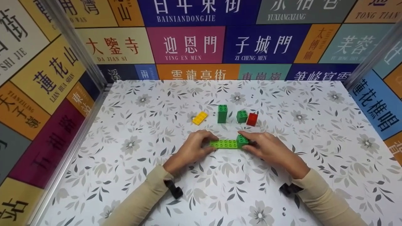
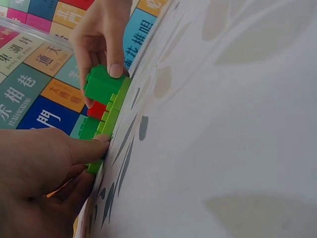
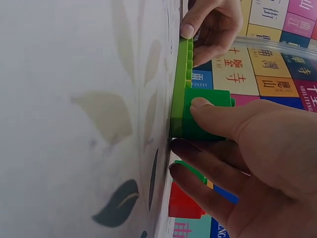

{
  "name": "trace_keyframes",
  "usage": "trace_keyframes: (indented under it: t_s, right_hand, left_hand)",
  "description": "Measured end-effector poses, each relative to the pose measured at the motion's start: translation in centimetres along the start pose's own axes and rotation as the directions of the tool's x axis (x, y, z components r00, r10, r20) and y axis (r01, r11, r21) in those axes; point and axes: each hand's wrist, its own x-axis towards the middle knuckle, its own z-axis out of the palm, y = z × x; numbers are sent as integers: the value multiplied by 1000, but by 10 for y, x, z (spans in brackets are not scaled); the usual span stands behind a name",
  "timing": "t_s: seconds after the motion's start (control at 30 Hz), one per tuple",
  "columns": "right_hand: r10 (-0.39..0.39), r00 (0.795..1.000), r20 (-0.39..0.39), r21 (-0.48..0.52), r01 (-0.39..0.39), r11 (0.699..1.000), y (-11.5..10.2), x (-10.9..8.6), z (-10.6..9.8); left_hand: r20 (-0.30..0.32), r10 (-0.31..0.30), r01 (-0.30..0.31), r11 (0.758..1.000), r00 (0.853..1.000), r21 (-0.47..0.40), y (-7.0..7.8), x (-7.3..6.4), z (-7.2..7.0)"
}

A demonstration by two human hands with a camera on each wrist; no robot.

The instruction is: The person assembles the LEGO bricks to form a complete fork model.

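A person's left hand (image 1: 197, 147) pinches the left end of a long light green plate (image 1: 224, 144), thumb on the near side and fingers on the far side. The right hand (image 1: 268, 142) holds a green brick (image 1: 242, 140) between thumb and fingers; this brick sits on the right end of the plate, studs up, with the plate's other studs bare between the two hands. The plate lies flat on the surface (image 1: 132, 175), which has a pattern of grey leaves and flowers.

Beyond the hands, a row of other pieces stands on the surface: a yellow brick (image 1: 200, 118) at a slant on the left, then an upright tall green block (image 1: 222, 114), a smaller green block (image 1: 241, 116) and, just beside that one on the right, a red brick (image 1: 252, 119). Both arms wear beige sleeves (image 1: 135, 197), and behind the surface rises a wall (image 1: 185, 44) of coloured panels with Chinese characters
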Motion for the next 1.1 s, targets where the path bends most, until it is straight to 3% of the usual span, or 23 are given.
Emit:
trace_keyframes:
  t_s: [0.17,0.33,0.5,0.77,0.87,0.97,1.1]
  right_hand:
    - [13,1000,-1,13,-13,1000,0,-1,-1]
    - [-21,1000,-14,64,22,998,5,-1,-1]
    - [22,1000,-8,119,-21,993,8,1,3]
    - [56,997,55,279,-69,958,14,3,-1]
    - [67,998,3,305,-64,950,16,5,-6]
    - [77,991,-108,295,-42,955,21,8,-12]
    - [100,954,-282,272,-21,962,27,16,-19]
  left_hand:
    - [0,-13,13,1000,1000,-11,2,0,1]
    - [-10,10,-10,1000,1000,-5,0,1,2]
    - [-11,15,-15,1000,1000,-12,0,1,2]
    - [-3,-11,11,1000,1000,-12,-1,0,3]
    - [-3,-8,7,1000,1000,-16,-1,-1,3]
    - [-2,-6,6,1000,1000,-18,-1,-1,2]
    - [-1,-13,13,1000,1000,-15,0,0,1]
